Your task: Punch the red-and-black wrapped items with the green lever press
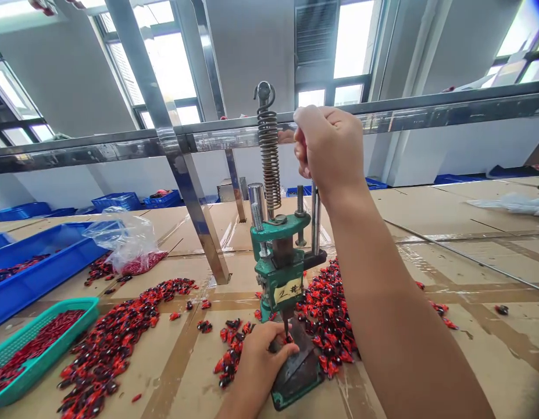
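Observation:
A green hand press with a tall coil spring stands upright in the middle. My right hand is closed round the top of the press's metal lever. Down at the base, my left hand pinches a small red and black piece under the press's thin punch; the fingers hide most of it. Red and black pieces lie in a heap right of the press, and a smaller group lies to its left.
At the left are a long pile of red and black pieces, a green basket of red parts, a blue tray and a plastic bag. A metal frame post rises behind. A thin rod lies at the right.

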A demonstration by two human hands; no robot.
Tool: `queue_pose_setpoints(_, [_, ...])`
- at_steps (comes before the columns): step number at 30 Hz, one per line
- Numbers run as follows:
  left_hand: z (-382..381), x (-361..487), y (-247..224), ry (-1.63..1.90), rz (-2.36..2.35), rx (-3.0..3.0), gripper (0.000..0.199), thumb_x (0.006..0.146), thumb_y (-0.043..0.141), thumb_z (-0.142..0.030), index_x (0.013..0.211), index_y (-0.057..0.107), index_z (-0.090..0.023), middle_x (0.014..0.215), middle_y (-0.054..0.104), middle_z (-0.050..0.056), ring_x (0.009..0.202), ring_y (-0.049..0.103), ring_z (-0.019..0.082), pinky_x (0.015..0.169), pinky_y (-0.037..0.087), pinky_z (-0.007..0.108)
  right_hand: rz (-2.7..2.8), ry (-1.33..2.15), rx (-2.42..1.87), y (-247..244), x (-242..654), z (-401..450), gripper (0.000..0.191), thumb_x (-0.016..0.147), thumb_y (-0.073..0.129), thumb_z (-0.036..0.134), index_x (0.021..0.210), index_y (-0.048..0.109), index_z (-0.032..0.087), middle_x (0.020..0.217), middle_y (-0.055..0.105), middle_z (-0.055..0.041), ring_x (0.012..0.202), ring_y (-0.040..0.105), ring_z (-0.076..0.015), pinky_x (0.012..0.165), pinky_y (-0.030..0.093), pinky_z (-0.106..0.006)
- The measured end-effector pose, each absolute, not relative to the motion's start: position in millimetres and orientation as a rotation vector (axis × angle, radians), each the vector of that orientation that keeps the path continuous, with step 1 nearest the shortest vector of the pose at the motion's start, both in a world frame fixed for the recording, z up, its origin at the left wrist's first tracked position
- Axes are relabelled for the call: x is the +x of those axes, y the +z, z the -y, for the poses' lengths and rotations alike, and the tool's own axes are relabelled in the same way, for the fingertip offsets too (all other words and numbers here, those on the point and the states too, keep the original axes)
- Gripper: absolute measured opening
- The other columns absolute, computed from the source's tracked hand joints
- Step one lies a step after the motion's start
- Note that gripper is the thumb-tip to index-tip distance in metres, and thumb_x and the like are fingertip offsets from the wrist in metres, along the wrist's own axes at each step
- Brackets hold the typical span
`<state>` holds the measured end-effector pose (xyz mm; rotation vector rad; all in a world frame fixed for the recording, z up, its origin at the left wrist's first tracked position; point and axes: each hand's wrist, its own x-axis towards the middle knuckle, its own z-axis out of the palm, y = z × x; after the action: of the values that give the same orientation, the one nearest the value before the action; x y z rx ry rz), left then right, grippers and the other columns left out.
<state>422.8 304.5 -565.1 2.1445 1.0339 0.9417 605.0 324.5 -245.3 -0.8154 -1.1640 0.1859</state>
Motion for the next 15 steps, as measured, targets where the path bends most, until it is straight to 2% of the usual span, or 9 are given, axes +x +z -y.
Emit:
queue_pose_setpoints(6, [-304, 415, -569, 1.059, -0.97, 2.287, 0.022, 0.076, 0.087, -0.028, 0.093, 0.074, -0.024, 0.087, 0.075, 0.002, 0.079, 0.067, 0.021, 0.075, 0.055, 0.03, 1.163, 0.196, -0.841, -248, 608, -329, 0.028, 0.091, 0.049, 0.026, 0.068, 0.043, 0.012, 0.059, 0.037, -0.0003, 0.051, 0.035, -0.0032, 0.048, 0.03, -0.019])
queue_pose_setpoints(12, [-310, 413, -580, 1.03, -1.006, 2.283, 0.029, 0.074, 0.088, -0.03, 0.1, 0.075, -0.025, 0.085, 0.075, 0.001, 0.07, 0.066, 0.02, 0.071, 0.056, 0.032, 1.14, 0.294, -0.621, -249, 605, -305, 0.039, 0.092, 0.048, 0.046, 0.07, 0.047, 0.014, 0.056, 0.04, -0.0013, 0.044, 0.038, -0.0067, 0.04, 0.026, -0.02])
queue_pose_setpoints(15, [-309, 414, -582, 1.037, -1.019, 2.248, 0.033, 0.073, 0.089, -0.029, 0.102, 0.075, -0.025, 0.088, 0.076, 0.001, 0.071, 0.067, 0.021, 0.072, 0.056, 0.033, 1.186, -0.014, -0.636, -281, 603, -252, 0.038, 0.098, 0.037, 0.047, 0.075, 0.047, 0.017, 0.06, 0.042, -0.0026, 0.047, 0.041, -0.0086, 0.043, 0.032, -0.024])
